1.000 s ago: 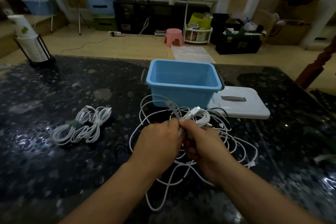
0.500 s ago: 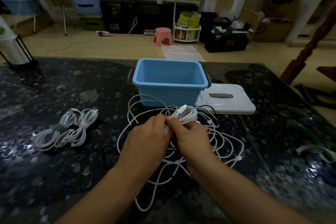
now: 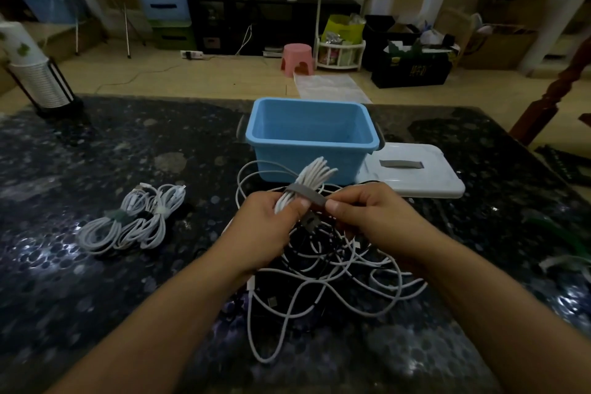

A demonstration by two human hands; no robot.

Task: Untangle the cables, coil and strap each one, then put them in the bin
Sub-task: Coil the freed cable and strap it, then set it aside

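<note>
My left hand (image 3: 265,230) grips a coiled white cable (image 3: 311,177) just in front of the blue bin (image 3: 311,150). A grey strap (image 3: 307,196) lies across the coil, and my right hand (image 3: 367,217) pinches its right end. Under both hands sprawls a tangle of loose white and black cables (image 3: 335,265) on the dark speckled table (image 3: 128,153). To the left lie several coiled and strapped white cables (image 3: 134,221). The bin looks empty inside.
The bin's white lid (image 3: 415,176) lies flat to the right of the bin. A stack of paper cups in a black holder (image 3: 35,73) stands at the table's far left corner. Green and white straps (image 3: 566,249) lie near the right edge.
The coil has been lifted and turned so its loops point up toward the bin. The grey strap now runs across it, with my right hand pulling its end to the right.
</note>
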